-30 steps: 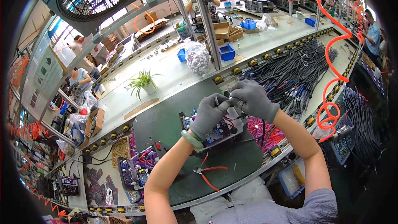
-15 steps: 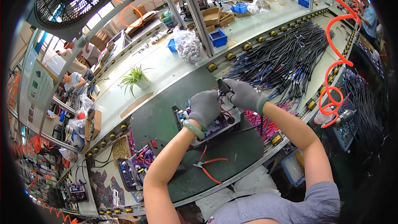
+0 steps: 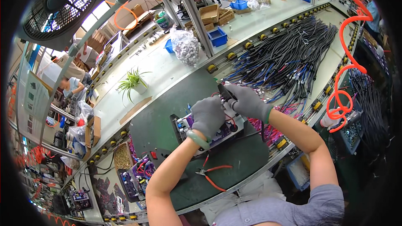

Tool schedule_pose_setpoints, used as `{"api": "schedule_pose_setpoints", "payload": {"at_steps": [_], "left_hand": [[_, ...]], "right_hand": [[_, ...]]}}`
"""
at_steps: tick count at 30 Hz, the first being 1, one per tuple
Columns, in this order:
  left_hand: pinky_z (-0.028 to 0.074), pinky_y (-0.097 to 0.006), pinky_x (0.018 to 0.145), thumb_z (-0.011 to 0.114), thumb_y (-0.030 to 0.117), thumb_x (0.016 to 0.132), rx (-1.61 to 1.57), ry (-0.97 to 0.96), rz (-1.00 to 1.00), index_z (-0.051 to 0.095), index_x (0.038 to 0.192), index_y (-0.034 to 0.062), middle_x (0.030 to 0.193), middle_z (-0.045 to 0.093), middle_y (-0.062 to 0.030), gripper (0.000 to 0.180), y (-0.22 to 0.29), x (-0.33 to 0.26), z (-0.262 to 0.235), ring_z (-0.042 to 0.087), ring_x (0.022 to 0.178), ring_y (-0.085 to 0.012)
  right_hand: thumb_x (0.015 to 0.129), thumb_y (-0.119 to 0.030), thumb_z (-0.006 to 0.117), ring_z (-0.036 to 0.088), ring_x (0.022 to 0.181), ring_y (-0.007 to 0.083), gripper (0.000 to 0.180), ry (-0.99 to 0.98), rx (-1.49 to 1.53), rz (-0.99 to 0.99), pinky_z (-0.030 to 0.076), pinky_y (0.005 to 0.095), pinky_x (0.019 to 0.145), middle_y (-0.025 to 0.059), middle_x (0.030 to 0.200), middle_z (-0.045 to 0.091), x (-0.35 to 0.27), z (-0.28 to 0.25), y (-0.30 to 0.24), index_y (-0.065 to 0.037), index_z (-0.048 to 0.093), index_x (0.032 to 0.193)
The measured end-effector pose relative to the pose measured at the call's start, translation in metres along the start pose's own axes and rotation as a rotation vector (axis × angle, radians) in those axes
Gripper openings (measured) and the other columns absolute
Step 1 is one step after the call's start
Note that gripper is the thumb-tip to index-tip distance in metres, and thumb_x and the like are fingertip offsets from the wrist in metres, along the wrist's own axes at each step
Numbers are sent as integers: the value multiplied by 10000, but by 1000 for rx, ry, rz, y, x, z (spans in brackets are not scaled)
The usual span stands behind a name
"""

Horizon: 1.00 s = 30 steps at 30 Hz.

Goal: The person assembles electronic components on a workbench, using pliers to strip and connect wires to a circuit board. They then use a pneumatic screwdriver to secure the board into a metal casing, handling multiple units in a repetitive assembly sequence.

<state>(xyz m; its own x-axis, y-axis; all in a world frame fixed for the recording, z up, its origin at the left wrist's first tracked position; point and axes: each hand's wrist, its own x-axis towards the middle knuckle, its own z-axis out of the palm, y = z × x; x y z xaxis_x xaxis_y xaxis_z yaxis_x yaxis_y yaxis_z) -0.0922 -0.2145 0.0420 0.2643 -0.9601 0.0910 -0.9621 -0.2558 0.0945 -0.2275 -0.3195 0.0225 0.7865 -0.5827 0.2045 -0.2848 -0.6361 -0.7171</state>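
Note:
A metal-cased electronic unit with a purple circuit board (image 3: pixel 226 133) sits on the dark green mat (image 3: pixel 161 92) in front of me. My left hand (image 3: pixel 208 116), in a grey glove, is closed over the middle of the board; its fingertips and whatever they pinch are hidden. Just right of it, my right hand (image 3: pixel 249 104), also gloved, grips a dark, oblong black piece (image 3: pixel 225 92) that sticks up past its thumb. Red and black wires show on the board between the hands. Red-handled cutting pliers (image 3: pixel 202 172) lie open on the mat nearer my body.
A large bundle of black cables (image 3: pixel 289 58) spreads to the right. Coiled orange air hose (image 3: pixel 345 100) hangs at far right. A potted plant (image 3: pixel 138 86), a bag of white parts (image 3: pixel 185 48) and a blue bin (image 3: pixel 217 37) stand beyond. Another board (image 3: pixel 127 183) lies left.
Both hands stay at the unit, with my right hand shifted slightly leftward and down beside the left. The black piece is still in its grip. The whole view has tilted slightly.

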Motion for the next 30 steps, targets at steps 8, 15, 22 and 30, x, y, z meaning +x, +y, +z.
{"api": "schedule_pose_setpoints", "payload": {"at_steps": [8, 15, 22, 30], "left_hand": [[551, -495, 671, 560, 219, 905, -24, 100, 101, 637, 864, 56, 799, 685, -174, 185, -7, -4, 8, 690, 735, -377], [550, -492, 685, 547, 247, 942, -103, -62, 50, 658, 970, 45, 854, 695, -223, 232, 5, -11, -32, 696, 785, -387], [540, -459, 726, 599, 307, 928, -732, 83, 16, 670, 947, 26, 914, 708, -181, 291, -13, -17, -23, 698, 834, -376], [551, -463, 683, 601, 216, 893, 63, 203, 138, 657, 843, 56, 834, 678, -150, 176, -16, -14, 2, 681, 750, -360]], "right_hand": [[872, -204, 616, 664, 914, 403, 400, 41, -81, -47, 516, 488, 820, 209, 943, 679, -1, 9, -2, -23, 577, 1227], [826, -261, 740, 658, 897, 304, 178, 280, -199, -512, 521, 433, 786, 65, 941, 683, -9, -15, -18, -119, 713, 930], [801, -200, 769, 648, 936, 301, 124, 233, -70, -458, 525, 412, 809, 73, 958, 677, 1, -23, -13, -92, 719, 836], [856, -116, 652, 664, 948, 382, 355, 60, 12, -39, 539, 443, 814, 196, 943, 680, 11, 1, 4, -36, 617, 1200]]}}
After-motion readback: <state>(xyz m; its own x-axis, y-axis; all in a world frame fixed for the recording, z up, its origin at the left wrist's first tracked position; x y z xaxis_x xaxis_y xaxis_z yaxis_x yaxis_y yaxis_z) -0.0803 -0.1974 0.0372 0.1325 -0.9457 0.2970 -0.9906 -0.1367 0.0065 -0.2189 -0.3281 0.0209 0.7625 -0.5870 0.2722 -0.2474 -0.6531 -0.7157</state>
